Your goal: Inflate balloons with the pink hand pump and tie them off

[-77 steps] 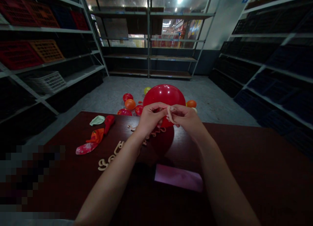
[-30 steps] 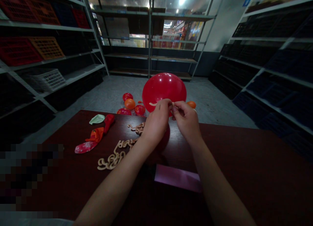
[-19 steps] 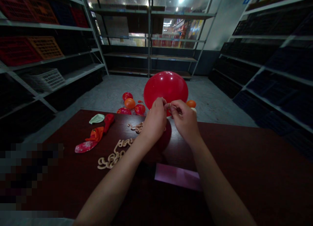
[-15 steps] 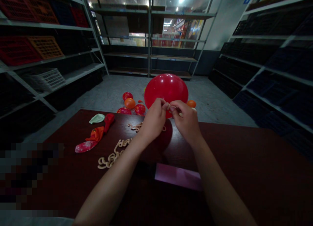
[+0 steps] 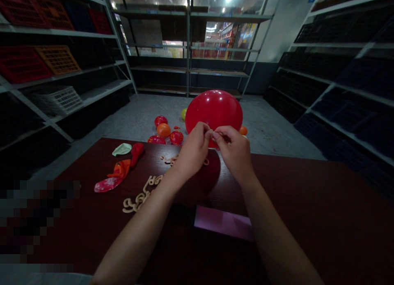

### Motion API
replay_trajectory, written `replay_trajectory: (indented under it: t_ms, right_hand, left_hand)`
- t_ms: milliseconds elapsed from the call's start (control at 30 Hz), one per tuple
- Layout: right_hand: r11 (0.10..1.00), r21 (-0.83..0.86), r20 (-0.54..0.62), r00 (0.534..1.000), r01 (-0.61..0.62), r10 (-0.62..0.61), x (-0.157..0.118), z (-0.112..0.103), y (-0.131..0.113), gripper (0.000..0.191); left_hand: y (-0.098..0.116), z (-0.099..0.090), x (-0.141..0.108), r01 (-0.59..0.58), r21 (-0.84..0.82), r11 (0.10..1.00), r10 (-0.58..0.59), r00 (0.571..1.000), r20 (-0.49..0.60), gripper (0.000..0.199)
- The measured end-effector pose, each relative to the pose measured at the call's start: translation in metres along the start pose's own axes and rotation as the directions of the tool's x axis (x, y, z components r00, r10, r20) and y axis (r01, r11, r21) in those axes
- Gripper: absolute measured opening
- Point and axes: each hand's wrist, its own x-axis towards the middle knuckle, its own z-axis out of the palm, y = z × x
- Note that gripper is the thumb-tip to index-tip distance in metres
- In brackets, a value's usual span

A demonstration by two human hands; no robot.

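A big inflated red balloon (image 5: 214,108) rises just beyond the table's far edge, its near end at my fingers. My left hand (image 5: 194,147) and my right hand (image 5: 234,151) meet there, thumbs and fingertips pinched together on the balloon's neck. The fingers mostly cover the neck, so its exact state is hidden. On the table, left of my left forearm, lie tan curly loops (image 5: 143,194) resembling thick rubber bands. A smaller heap of similar loops (image 5: 168,159) sits partly behind my left hand.
Limp balloons lie on the table (image 5: 295,194) at left: pale green (image 5: 122,149), red (image 5: 137,152), orange (image 5: 120,168) and pink (image 5: 107,184). A flat pink-topped object (image 5: 223,222) lies between my forearms. Small inflated balloons (image 5: 163,130) rest on the floor. Shelves with crates (image 5: 57,59) line the sides.
The red balloon has shifted slightly right and up, showing more of a yellow-green balloon behind it. My hands stay pinched together, with small finger movements.
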Motion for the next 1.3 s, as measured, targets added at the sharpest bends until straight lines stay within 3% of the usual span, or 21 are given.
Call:
replay_trajectory:
  t_ms: [67,133,233,533,700,867,967,1067,1167,1300]
  right_hand:
    - [0.989,0.114,0.020,0.995,-0.097,0.096,0.002,0.000,0.005,0.017]
    - [0.952,0.247,0.071,0.983,-0.182,0.170,0.005,-0.002,0.010,0.020]
    - [0.884,0.407,0.145,0.972,-0.229,0.185,0.006,-0.004,0.013,0.022]
    - [0.833,0.484,0.232,0.957,-0.268,0.173,0.003,0.001,0.007,0.023]
    - [0.868,0.440,0.193,0.968,-0.230,0.158,-0.001,0.008,0.002,0.028]
    - [0.985,0.134,0.136,0.987,-0.105,0.087,-0.013,0.014,-0.014,0.019]
    - [0.980,-0.196,0.056,0.998,0.040,-0.030,-0.022,0.018,-0.023,0.013]
    - [0.910,-0.392,0.072,0.991,0.135,-0.116,-0.027,0.023,-0.024,0.014]
    - [0.876,-0.446,0.095,0.983,0.181,-0.155,-0.028,0.026,-0.022,0.016]
    - [0.913,-0.381,0.055,0.990,0.144,-0.133,-0.027,0.024,-0.019,0.016]
  left_hand:
    - [0.000,-0.001,-0.001,-0.071,0.031,0.997,0.070,0.997,0.026,0.008]
    - [0.000,-0.005,-0.002,-0.165,0.037,0.986,0.162,0.983,0.083,0.024]
    - [-0.002,-0.012,-0.002,-0.267,0.070,0.961,0.257,0.958,0.131,0.039]
    - [-0.006,-0.012,-0.001,-0.333,0.063,0.941,0.335,0.942,-0.033,0.006]
    - [-0.004,-0.009,-0.002,-0.152,-0.081,0.985,0.130,0.965,-0.229,0.011]
    - [-0.003,-0.005,0.003,0.019,-0.359,0.933,-0.147,0.931,-0.333,0.019]
    - [-0.003,-0.005,0.006,0.101,-0.557,0.825,-0.325,0.890,-0.320,0.026]
    - [-0.002,-0.008,0.008,0.145,-0.722,0.676,-0.457,0.852,-0.257,0.033]
    - [-0.001,-0.014,0.009,0.175,-0.796,0.579,-0.519,0.832,-0.195,0.039]
    - [-0.002,-0.013,0.009,0.193,-0.793,0.577,-0.509,0.845,-0.165,0.041]
